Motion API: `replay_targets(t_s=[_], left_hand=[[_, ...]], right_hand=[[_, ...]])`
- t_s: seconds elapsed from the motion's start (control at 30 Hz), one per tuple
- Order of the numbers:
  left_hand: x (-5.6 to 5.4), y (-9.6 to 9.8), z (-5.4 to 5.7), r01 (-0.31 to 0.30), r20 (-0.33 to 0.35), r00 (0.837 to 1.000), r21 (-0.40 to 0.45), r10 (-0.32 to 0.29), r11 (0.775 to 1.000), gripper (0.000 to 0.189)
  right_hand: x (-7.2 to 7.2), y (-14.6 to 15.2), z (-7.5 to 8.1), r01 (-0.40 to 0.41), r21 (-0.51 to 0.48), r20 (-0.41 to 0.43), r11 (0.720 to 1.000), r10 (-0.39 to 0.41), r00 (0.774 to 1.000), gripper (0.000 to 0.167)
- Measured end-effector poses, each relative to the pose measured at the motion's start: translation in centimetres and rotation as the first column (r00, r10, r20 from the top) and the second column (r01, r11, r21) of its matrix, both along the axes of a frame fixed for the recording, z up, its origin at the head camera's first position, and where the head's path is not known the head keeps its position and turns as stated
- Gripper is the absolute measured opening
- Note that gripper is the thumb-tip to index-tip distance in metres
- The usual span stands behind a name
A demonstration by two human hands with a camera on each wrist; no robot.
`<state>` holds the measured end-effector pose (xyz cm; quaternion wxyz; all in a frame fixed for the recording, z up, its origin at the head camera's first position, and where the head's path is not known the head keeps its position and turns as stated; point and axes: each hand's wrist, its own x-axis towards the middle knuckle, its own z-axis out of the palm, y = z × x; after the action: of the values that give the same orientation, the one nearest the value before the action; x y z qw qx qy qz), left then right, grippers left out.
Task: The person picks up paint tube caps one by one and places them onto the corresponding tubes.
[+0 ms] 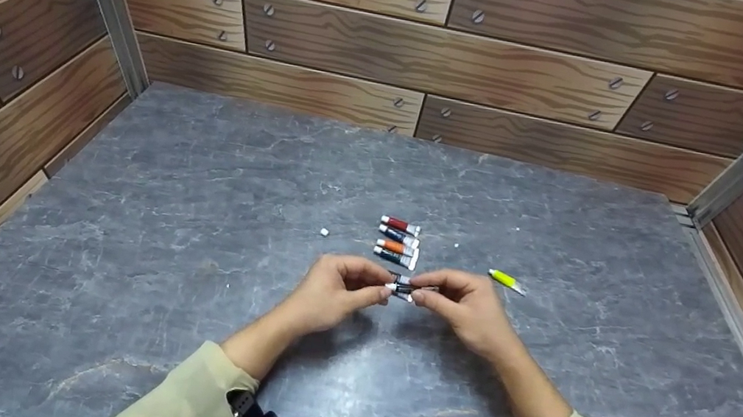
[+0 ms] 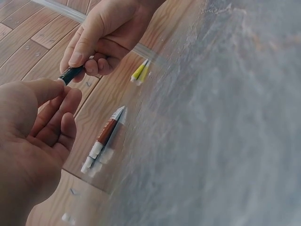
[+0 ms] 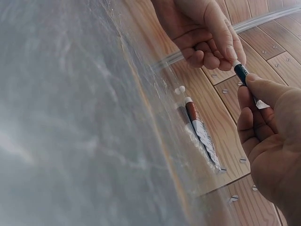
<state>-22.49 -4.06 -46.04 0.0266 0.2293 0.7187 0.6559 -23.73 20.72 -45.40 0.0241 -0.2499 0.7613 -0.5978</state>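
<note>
A small dark green paint tube (image 3: 241, 73) with a white cap is held between both hands, close over the table. My left hand (image 1: 335, 294) pinches its white cap end between thumb and forefinger. My right hand (image 1: 467, 309) pinches the tube's body, with the silvery crimped end showing past the fingers in the right wrist view. Just beyond the hands lies a column of paint tubes: a red tube (image 1: 400, 226), a blue tube (image 1: 398, 236), an orange tube (image 1: 397, 248) and a dark green one (image 1: 393, 257). Another tube (image 1: 401, 279) lies partly hidden behind the fingers.
A yellow paint tube (image 1: 503, 279) lies apart on the right. A small white piece (image 1: 324, 232) sits left of the column, and tiny white specks lie to its right. The grey marbled table (image 1: 190, 224) is bounded by wood-patterned walls (image 1: 338, 39) at the back and sides.
</note>
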Motion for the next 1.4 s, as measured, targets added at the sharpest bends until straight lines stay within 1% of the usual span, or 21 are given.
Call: replay_targets(t_s=[0.2,0.4,0.6,0.77,0.87,0.93,1.03,1.27,1.4], left_hand=[[-0.05,0.14,-0.11,-0.02,-0.038,0.999,-0.005,0.02,1.0,0.015],[-0.06,0.16,-0.09,-0.052,-0.054,0.997,-0.023,0.05,0.998,0.01],[-0.01,0.12,-0.03,-0.039,-0.052,0.998,-0.013,0.038,0.999,0.011],[0.02,0.17,-0.01,-0.048,-0.049,0.998,-0.01,0.047,0.999,0.013],[0.04,0.16,-0.07,-0.036,-0.023,0.999,-0.008,0.036,0.999,0.015],[0.08,0.11,0.0,-0.017,-0.001,1.0,-0.01,0.017,1.0,0.016],[0.07,0.07,0.02,0.001,0.013,1.0,-0.019,-0.001,1.0,0.015],[-0.01,0.1,-0.12,0.003,-0.005,1.0,-0.009,-0.003,1.0,0.014],[0.02,0.03,-0.13,-0.007,-0.017,1.0,-0.023,0.006,1.0,0.014]], right_hand=[[-0.02,0.06,-0.06,-0.002,-0.004,0.005,1.0,0.002,1.0,0.017],[0.04,0.03,-0.03,-0.006,-0.006,0.01,1.0,0.006,1.0,0.015],[0.08,0.05,-0.07,-0.003,-0.004,0.014,1.0,0.003,1.0,0.016],[0.11,0.04,-0.07,-0.002,-0.007,0.016,1.0,0.002,1.0,0.016],[0.12,0.02,-0.06,-0.002,-0.01,0.019,1.0,0.002,1.0,0.016],[0.11,0.02,-0.06,0.0,-0.01,0.023,1.0,0.001,1.0,0.016],[0.07,0.05,-0.09,0.0,-0.01,0.029,1.0,0.0,1.0,0.016],[0.06,0.02,-0.13,-0.004,-0.007,0.027,1.0,0.004,1.0,0.017],[0.06,0.0,-0.12,-0.006,-0.012,0.029,1.0,0.006,1.0,0.016]])
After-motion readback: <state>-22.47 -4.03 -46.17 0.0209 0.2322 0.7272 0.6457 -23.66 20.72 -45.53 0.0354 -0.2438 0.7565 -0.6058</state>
